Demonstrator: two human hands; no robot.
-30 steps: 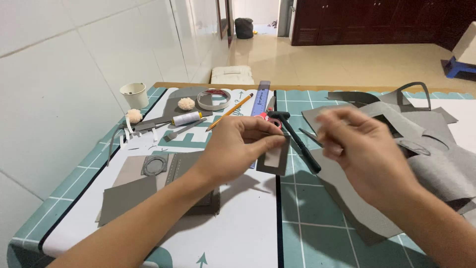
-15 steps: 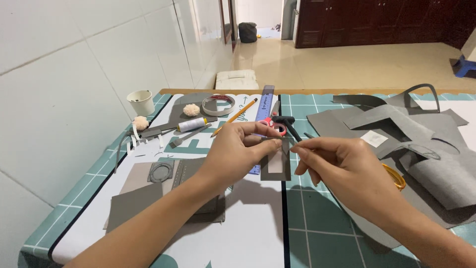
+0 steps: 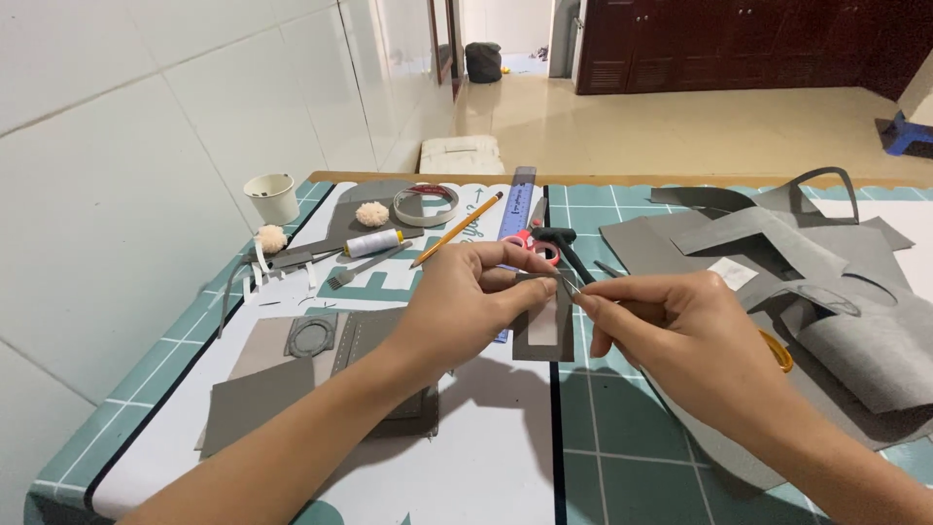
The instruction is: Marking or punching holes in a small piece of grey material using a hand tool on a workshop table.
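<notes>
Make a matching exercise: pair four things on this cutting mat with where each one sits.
Things:
1. small white plastic cup
2. yellow wooden pencil
3. grey rectangular leather frame piece
4. pile of grey leather sheets

Places:
A. held up by the left hand, right hand at its top
B. right side of the table
C. beside the tiled wall
D. lying slantwise next to the tape roll

Pairs: 1-C, 2-D, 3-A, 4-B

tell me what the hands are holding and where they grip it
Left hand pinches the top edge of a grey frame-shaped piece; right hand pinches something thin there, too small to tell.
</notes>
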